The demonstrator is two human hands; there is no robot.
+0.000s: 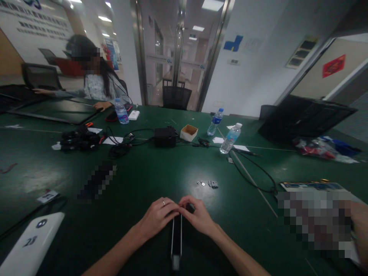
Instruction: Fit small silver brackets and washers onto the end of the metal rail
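Slim dark bar over desk, long axis running from fingers straight back toward me. My left hand grasps far end; right hand equally near, fingers curled there, grip hidden: can't tell.

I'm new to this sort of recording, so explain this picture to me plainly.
No machine here: the camera sits on a person's head, looking forward and down. The left hand and right hand are that person's own. Both are at the far end of a slim bar on the green table; their fingers hide the exact grip. Just beyond lie small metal parts. Farther back stand a black box, an open carton and bottles.
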